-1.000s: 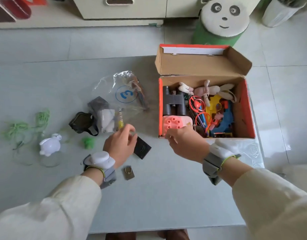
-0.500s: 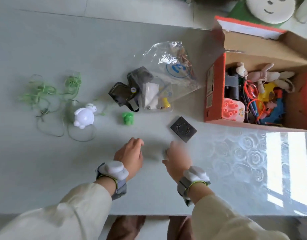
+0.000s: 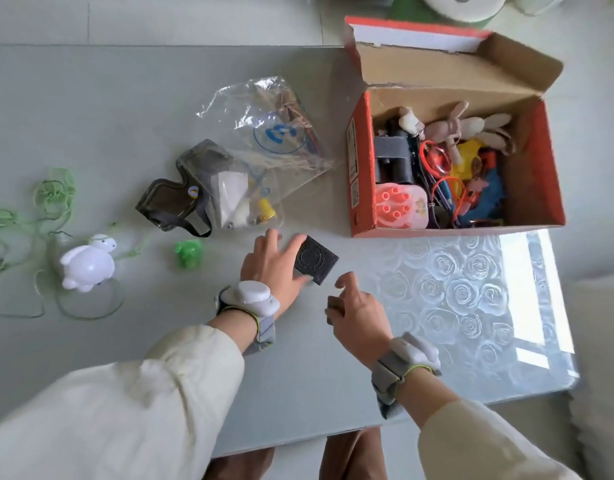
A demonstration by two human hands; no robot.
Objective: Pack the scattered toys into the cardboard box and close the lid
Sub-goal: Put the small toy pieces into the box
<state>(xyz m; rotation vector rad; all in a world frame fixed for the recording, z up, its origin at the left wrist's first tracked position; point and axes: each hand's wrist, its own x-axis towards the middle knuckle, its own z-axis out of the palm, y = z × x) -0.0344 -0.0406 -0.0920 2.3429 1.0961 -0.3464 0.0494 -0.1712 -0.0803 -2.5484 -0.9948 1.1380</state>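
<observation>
My right hand (image 3: pixel 359 308) is the hardest part to read. Its fingers curl loosely over the table (image 3: pixel 125 98), and a small dark brownish patch shows at its thumb side. I cannot tell whether that is something I hold or only shadow, so I cannot say if this hand grips anything.

My left hand (image 3: pixel 272 271) partly covers the black square tile (image 3: pixel 316 259). My fingers are spread and fairly straight along the tile's left edge, with my thumb against its near corner. I cannot tell whether the tile is lifted or lies flat. My hands are apart, with the right one just nearer me than the tile.

The clear plastic bag (image 3: pixel 270 140) blurs what is inside it; I make out something white and something yellow. A dark strapped thing (image 3: pixel 173 199) lies half under the bag's near left corner. The green cord (image 3: pixel 52 192) runs off the left edge. A round stool (image 3: pixel 461 6) is cut off at the top.

The cardboard box (image 3: pixel 359 161) stands at the far right of the table. It is orange outside and plain brown inside, and its lid (image 3: pixel 437 67) is tipped back, open. It is crowded with dark binoculars (image 3: pixel 392 161), a pink block (image 3: pixel 399 206), a plush rabbit (image 3: pixel 451 128) and a tangle of coloured pieces.

A white toy (image 3: pixel 87 265) and a small green toy (image 3: pixel 188 252) lie on the table left of my hands.
</observation>
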